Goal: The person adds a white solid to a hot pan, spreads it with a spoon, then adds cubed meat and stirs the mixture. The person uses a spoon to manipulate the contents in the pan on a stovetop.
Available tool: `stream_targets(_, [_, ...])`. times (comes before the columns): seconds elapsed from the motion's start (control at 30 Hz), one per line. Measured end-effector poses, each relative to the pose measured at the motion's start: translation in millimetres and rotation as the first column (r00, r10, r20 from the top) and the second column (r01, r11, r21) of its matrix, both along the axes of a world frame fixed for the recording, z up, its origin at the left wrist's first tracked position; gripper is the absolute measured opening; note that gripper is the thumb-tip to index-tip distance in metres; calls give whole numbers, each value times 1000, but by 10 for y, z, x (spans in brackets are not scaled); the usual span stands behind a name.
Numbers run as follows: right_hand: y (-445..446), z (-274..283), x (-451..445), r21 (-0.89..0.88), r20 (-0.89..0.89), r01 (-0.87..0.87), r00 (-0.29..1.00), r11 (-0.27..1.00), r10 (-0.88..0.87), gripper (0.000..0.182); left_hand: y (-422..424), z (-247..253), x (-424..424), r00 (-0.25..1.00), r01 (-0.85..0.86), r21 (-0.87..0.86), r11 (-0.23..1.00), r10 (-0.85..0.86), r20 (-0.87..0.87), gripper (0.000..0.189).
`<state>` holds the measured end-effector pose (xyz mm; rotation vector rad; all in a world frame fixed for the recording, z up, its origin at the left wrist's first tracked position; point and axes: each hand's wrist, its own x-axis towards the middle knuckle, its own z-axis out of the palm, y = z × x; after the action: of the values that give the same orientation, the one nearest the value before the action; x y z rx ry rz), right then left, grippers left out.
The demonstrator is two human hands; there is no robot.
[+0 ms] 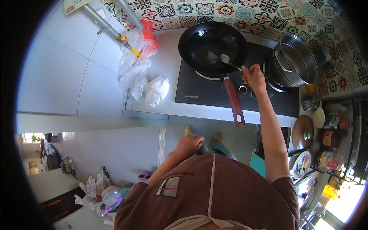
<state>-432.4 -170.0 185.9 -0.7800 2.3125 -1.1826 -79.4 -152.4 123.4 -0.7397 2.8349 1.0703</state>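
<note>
My right hand [254, 78] grips the handle of a metal spoon [225, 59], holding its bowl over a black wok [191, 46]. A whitish substance shows in the spoon. Beside the spoon, a pale patch [212, 57] lies on the bottom of the wok; I cannot tell what it is. The wok sits on the left burner of a black gas cooktop [198, 90], its reddish-brown handle [233, 100] pointing back past the counter edge. My left hand [188, 146] hangs in front of my body, fingers loosely curled, apart from the cooktop. Nothing is visible in it.
A stainless steel pot [296, 61] stands on the right burner. Plastic bags [135, 69] and a tied white bag [157, 89] lie left of the cooktop, below a metal pipe [105, 26]. Lids [302, 132], a patterned plate [301, 165] and jars [329, 139] crowd the right side.
</note>
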Motion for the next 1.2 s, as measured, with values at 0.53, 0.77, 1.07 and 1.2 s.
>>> stream_targets(0.53, [-317, -160, -115, 13, 4, 2, 1000, 1000, -2, 12, -554, -444, -8, 999, -25, 49, 998, 26, -25, 16])
stream_targets(0.77, [-360, -20, -189, 105, -325, -77, 940, 991, 108, 14, -851, -643, 54, 999, -2, 69, 998, -1, 45, 16])
stream_targets(1.07, [-408, -39, -308, 31, 104, 77, 991, 997, -79, 13, -1033, -760, 104, 1000, 13, 66, 998, -12, -8, 16])
stream_targets(1.2, [-582, -175, -329, -118, 226, 139, 968, 983, -109, 14, -1055, -757, 96, 997, 29, 74, 997, -34, 69, 14])
